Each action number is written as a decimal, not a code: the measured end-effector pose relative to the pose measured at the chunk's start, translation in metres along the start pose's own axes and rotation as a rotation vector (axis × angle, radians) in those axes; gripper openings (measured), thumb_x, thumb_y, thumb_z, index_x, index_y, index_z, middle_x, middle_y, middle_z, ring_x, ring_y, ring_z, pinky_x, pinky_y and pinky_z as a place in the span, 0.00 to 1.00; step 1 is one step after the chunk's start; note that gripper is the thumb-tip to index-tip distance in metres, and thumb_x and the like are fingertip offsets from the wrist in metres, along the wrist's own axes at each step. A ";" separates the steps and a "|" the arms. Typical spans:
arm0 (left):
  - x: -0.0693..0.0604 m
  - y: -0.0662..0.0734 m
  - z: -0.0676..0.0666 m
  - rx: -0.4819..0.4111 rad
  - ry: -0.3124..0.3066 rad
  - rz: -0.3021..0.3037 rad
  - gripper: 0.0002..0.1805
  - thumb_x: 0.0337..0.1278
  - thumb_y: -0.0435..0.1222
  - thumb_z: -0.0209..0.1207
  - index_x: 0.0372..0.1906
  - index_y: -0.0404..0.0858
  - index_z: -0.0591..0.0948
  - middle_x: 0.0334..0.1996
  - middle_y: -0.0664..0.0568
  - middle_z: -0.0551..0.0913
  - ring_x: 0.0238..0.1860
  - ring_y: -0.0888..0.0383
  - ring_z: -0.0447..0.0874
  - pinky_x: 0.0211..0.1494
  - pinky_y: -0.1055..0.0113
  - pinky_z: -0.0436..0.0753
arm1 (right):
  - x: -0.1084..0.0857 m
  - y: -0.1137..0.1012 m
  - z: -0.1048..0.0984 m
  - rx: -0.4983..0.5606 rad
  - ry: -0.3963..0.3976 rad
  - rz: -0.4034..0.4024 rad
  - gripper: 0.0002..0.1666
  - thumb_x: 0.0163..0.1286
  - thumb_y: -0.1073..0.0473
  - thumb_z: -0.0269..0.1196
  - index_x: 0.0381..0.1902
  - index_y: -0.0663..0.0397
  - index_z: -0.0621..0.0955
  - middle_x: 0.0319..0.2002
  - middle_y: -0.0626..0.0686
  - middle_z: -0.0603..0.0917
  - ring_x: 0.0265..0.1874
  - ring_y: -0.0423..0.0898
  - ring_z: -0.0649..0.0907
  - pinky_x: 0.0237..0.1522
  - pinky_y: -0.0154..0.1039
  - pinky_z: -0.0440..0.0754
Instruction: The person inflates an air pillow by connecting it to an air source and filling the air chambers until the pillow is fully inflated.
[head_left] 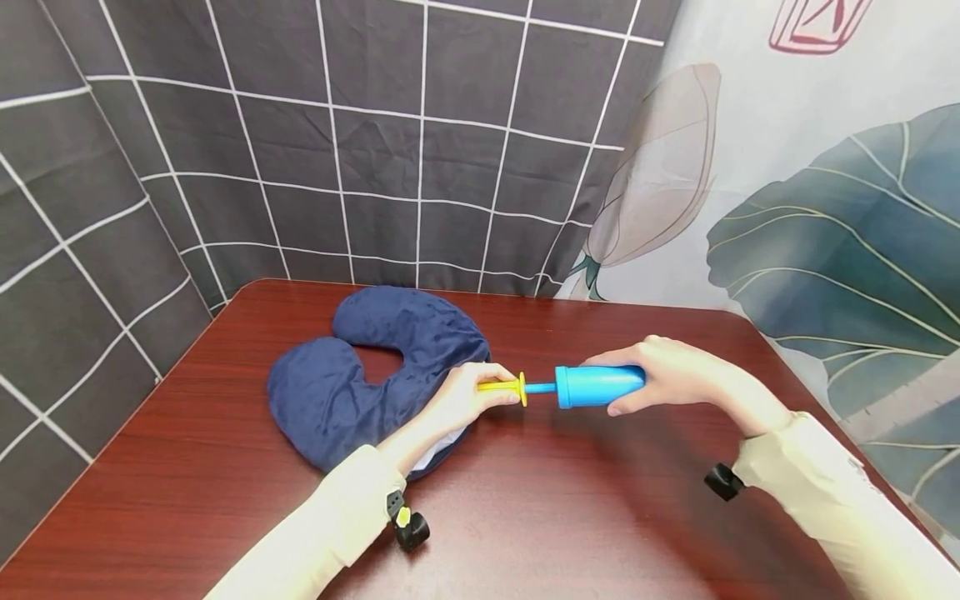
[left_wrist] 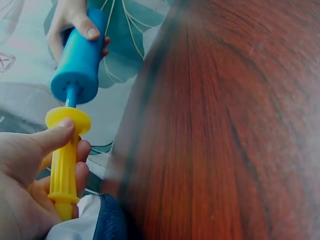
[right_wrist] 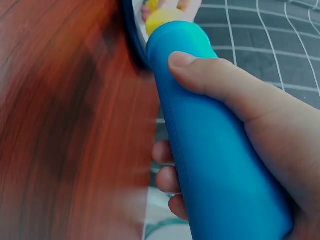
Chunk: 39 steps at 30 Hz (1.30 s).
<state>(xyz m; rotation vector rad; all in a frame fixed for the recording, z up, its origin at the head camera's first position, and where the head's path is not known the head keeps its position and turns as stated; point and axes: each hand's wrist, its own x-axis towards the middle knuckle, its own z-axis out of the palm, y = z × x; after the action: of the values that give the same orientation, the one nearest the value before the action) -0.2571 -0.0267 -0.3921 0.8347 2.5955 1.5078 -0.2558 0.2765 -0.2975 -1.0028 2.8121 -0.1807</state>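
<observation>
Left grip (head_left: pixel 459 398) holds one yellow handle (left_wrist: pixel 63 170), right grip (head_left: pixel 670 373) one blue cylinder (head_left: pixel 602 386), near one navy neck pillow (head_left: pixel 422 357).

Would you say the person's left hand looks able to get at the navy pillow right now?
Probably yes: the left hand is close to the navy pillow with nothing visible between, though it grips the yellow handle and would likely need to release that.

On the tabletop (head_left: pixel 555 517), the neck pillow (head_left: pixel 438 337) lies toward my eleven o'clock, beyond my left hand (head_left: pixel 459 400). The pump's handle (left_wrist: pixel 64 172) is there, its barrel (head_left: pixel 600 387) toward three o'clock, in my right hand (head_left: pixel 671 373). A curtain (head_left: pixel 465 167) hangs behind, at twelve.
</observation>
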 end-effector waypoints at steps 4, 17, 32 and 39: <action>0.000 0.002 0.000 0.002 0.003 0.008 0.11 0.56 0.40 0.68 0.42 0.39 0.87 0.38 0.49 0.89 0.38 0.61 0.81 0.44 0.73 0.77 | -0.016 0.012 -0.005 0.010 0.018 0.020 0.38 0.52 0.35 0.73 0.61 0.34 0.79 0.44 0.38 0.86 0.35 0.34 0.79 0.34 0.33 0.76; 0.001 0.000 -0.002 0.026 0.000 0.025 0.11 0.56 0.41 0.68 0.42 0.40 0.87 0.39 0.50 0.89 0.41 0.59 0.84 0.47 0.72 0.79 | -0.062 0.040 -0.015 0.023 0.147 0.021 0.38 0.47 0.38 0.77 0.58 0.36 0.82 0.44 0.37 0.87 0.34 0.28 0.78 0.33 0.31 0.75; -0.003 -0.001 -0.003 0.023 -0.037 0.040 0.12 0.57 0.40 0.67 0.43 0.40 0.86 0.40 0.50 0.89 0.41 0.60 0.82 0.47 0.73 0.78 | -0.070 0.035 -0.012 0.063 0.143 0.025 0.37 0.49 0.39 0.77 0.58 0.39 0.82 0.42 0.35 0.87 0.33 0.28 0.78 0.32 0.30 0.74; -0.002 0.003 -0.004 0.023 -0.066 0.051 0.12 0.58 0.39 0.66 0.45 0.39 0.86 0.40 0.49 0.88 0.40 0.59 0.81 0.46 0.73 0.78 | -0.062 0.024 -0.008 0.067 0.111 0.039 0.38 0.51 0.36 0.74 0.59 0.42 0.82 0.45 0.39 0.87 0.34 0.30 0.78 0.32 0.30 0.75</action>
<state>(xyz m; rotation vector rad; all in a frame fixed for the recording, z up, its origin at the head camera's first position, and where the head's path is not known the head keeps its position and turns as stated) -0.2553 -0.0296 -0.3881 0.9428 2.5680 1.4398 -0.2249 0.3349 -0.2869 -0.9508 2.9006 -0.3331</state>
